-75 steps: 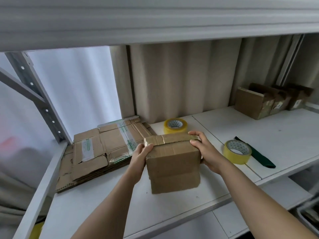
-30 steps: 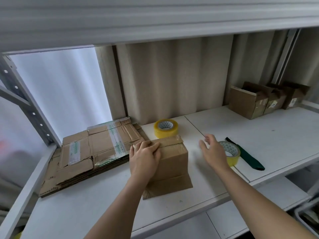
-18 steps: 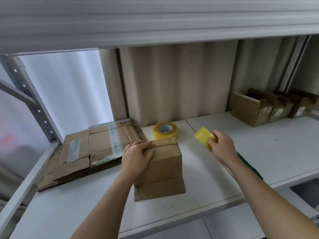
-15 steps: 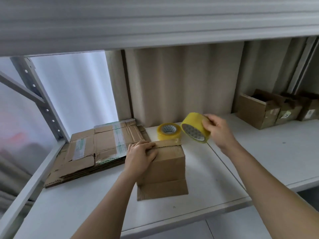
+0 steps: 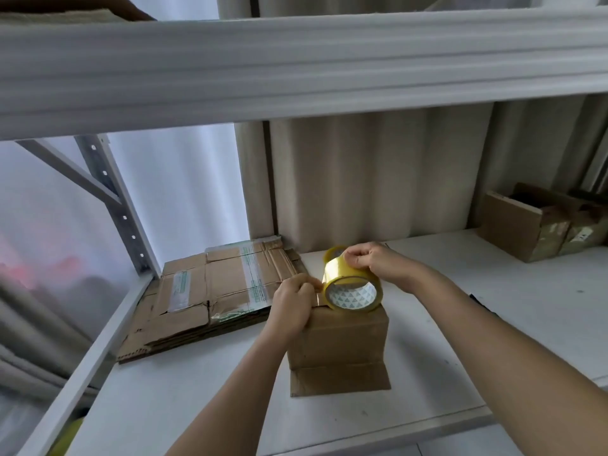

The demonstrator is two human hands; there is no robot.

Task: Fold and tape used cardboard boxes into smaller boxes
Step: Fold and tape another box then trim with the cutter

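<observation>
Right hand (image 5: pixel 375 263) gripping tape roll (image 5: pixel 352 287) above box (image 5: pixel 342 340); left hand (image 5: pixel 292 304) pinching tape end. Better to pull straight, press flat along seam.

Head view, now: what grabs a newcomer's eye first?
The yellow tape roll at centre, gripped by the right hand over the top of the small cardboard box, while the left hand pinches at the roll's left edge. Next, the stack of flattened cardboard lying to the left on the white shelf, and the open brown boxes at far right.
</observation>
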